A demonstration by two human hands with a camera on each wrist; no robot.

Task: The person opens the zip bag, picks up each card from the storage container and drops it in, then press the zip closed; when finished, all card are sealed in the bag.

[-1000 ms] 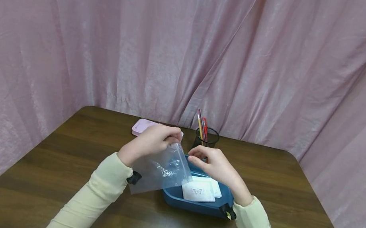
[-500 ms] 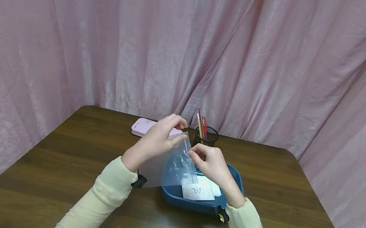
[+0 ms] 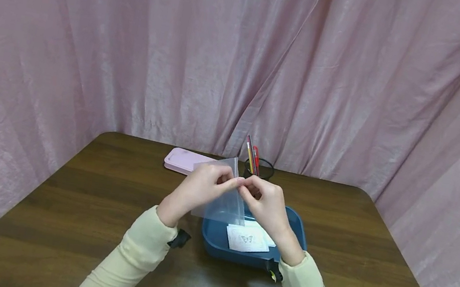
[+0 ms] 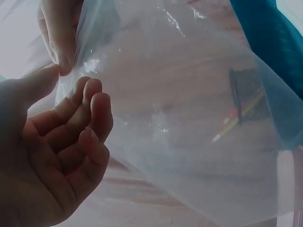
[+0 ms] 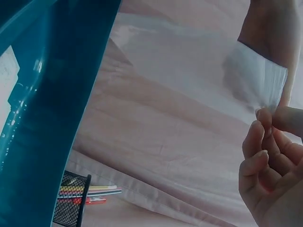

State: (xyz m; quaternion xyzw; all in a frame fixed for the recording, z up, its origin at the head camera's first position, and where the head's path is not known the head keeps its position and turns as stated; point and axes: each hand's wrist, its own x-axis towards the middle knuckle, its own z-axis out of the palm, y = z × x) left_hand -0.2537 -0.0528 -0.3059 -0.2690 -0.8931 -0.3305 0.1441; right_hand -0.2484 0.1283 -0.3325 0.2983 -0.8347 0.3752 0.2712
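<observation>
A clear plastic zip bag (image 3: 223, 208) hangs between the two hands, its ridged mouth edge facing right. My left hand (image 3: 205, 182) holds that edge, thumb stretched toward the right fingertips and the other fingers curled. With thumb and forefinger, my right hand (image 5: 279, 156) pinches the same edge, right beside the left thumb. Below the hands is a blue tray (image 3: 234, 256). White paper cards (image 3: 248, 239) lie in it, the top one printed with a butterfly. In the head view the bag's lower corner overlaps the tray; in the left wrist view the bag looks empty.
Behind the tray stands a black mesh pen cup (image 3: 268, 170) with pencils and a red pen (image 3: 256, 157). A pink case (image 3: 183, 160) lies at the back left, partly behind the bag. Pink curtains (image 3: 190, 55) surround the brown wooden table (image 3: 61, 222).
Both hands have come together at the bag's edge. The left hand has moved right, opened briefly, then taken the edge again; the right now pinches it too. The bag has risen.
</observation>
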